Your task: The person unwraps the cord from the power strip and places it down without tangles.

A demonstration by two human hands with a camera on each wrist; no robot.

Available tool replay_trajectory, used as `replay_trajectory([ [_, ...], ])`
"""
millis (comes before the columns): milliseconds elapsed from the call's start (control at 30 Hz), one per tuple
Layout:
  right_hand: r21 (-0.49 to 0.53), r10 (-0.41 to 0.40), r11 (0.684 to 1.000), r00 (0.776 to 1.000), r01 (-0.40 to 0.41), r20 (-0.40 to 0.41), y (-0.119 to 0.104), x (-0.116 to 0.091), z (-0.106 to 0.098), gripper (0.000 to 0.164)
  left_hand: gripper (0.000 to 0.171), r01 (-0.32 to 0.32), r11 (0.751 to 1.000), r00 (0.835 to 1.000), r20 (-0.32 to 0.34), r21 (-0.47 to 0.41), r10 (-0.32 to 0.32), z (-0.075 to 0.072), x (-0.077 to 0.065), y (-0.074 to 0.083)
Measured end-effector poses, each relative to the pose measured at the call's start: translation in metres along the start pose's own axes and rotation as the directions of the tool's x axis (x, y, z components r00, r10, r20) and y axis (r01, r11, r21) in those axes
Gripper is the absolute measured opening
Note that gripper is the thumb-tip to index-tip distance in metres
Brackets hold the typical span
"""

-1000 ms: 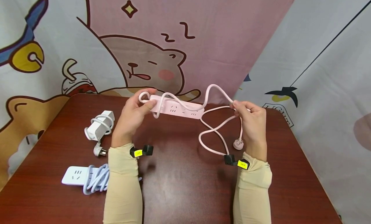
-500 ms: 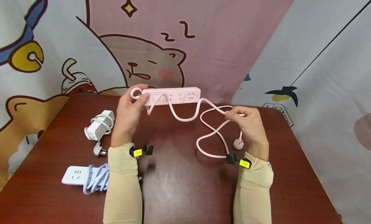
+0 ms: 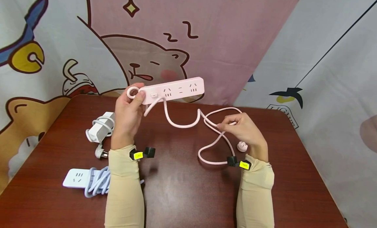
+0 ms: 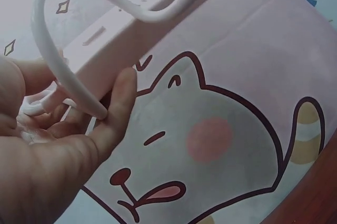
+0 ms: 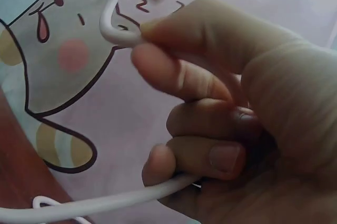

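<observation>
Pink power strip (image 3: 185, 88) has risen, right end clear of table (image 3: 188, 195).

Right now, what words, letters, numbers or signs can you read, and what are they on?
"Z Z": pink cloth, above the bear drawing.
Badge beside the table: letters partly hidden, unclear.
Yellow wrist tags: too small to read.
Pink power strip: no words I can see.

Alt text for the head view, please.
A person's left hand holds up a long pink plastic power strip; the right hand pinches its pink cord. A boxy white adapter and white power strip lie on a brown table.
</observation>
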State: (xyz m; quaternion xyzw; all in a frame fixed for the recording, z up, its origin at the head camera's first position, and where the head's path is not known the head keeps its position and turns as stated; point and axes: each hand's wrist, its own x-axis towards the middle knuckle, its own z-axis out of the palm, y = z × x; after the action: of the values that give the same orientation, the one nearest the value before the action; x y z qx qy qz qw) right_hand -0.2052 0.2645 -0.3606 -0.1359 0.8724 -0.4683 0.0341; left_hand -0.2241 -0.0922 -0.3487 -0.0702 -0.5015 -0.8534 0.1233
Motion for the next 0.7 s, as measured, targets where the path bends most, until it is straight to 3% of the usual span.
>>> replay_trajectory([
  [233, -0.061, 0.094, 0.994, 0.995, -0.095, -0.024, 0.010, 0.008, 0.007, 0.021, 0.021, -0.018, 0.981, 0.998, 0.050, -0.195, 0.029, -0.003, -0.001, 0.002],
  [433, -0.058, 0.121, 0.990, 0.983, -0.130, -0.138, 0.016, 0.010, 0.008, 0.026, 0.024, -0.004, 0.978, 0.986, 0.163, -0.208, 0.039, -0.005, -0.004, 0.004],
  [567, 0.014, 0.204, 0.978, 0.954, -0.206, -0.221, 0.014, 0.010, 0.008, 0.039, 0.018, 0.002, 0.982, 0.959, 0.279, -0.190, 0.052, -0.008, -0.007, 0.005],
  [700, 0.116, 0.295, 0.955, 0.905, -0.272, -0.308, 0.011, 0.011, 0.008, 0.041, 0.019, 0.013, 0.986, 0.908, 0.415, -0.168, 0.059, -0.010, -0.010, 0.006],
])
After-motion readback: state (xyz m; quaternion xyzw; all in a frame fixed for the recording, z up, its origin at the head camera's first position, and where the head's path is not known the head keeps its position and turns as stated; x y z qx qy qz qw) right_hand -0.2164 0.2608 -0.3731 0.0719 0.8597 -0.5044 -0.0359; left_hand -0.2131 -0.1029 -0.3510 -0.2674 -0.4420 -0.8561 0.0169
